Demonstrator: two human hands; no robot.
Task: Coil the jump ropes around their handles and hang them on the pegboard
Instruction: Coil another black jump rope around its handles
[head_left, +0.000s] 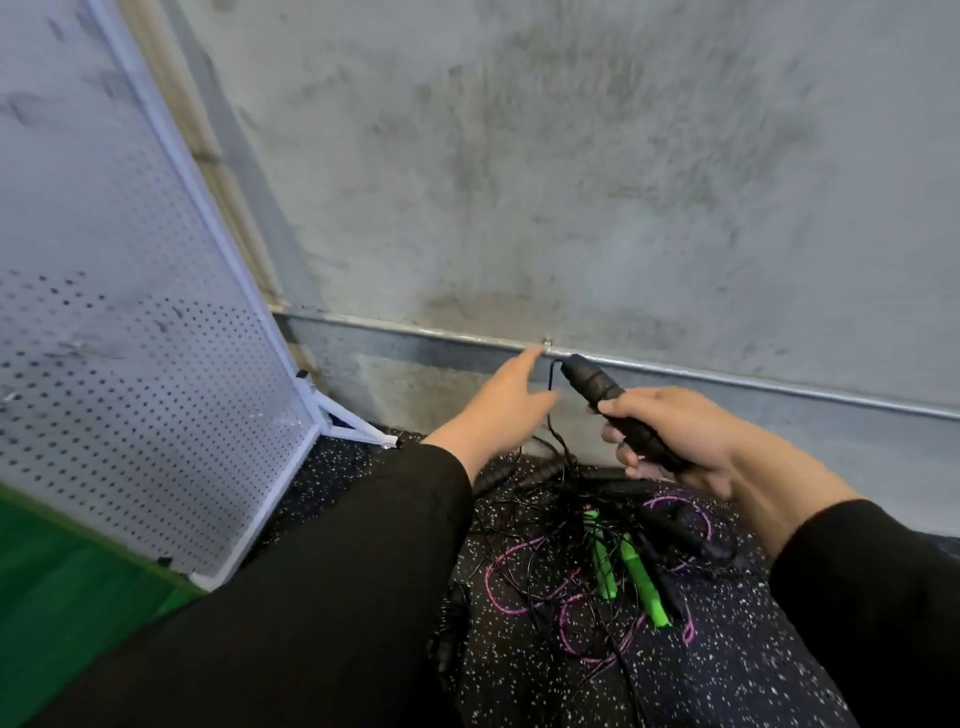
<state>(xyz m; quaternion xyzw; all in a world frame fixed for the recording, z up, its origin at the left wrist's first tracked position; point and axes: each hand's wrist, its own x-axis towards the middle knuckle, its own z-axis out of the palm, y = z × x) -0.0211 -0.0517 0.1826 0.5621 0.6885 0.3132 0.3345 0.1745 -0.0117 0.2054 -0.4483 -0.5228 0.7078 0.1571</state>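
Nearest the camera, two black sleeves reach in from 6 o'clock, and between them on the speckled dark floor lies a tangled pile of jump ropes: thin black cords and a loop of purple cord, with a pair of green handles lying side by side at about 5 o'clock and further black handles just beyond them (the cords overlap too thickly to say which rope owns which handle). Above the pile, toward 3 o'clock, the right hand has its fingers curled round a black handle, which points up and to the left; a thin black cord leaves its upper tip and hangs down into the tangle. Just left of that tip, near the centre, the left hand is open, fingers straight and reaching toward the cord, with nothing in it. At 9 o'clock a white pegboard on a white frame stands tilted, its foot on the floor, with a green mat at 8 o'clock below it. Farthest off, a metal rail runs along the base of the stained grey concrete wall filling 12 o'clock.
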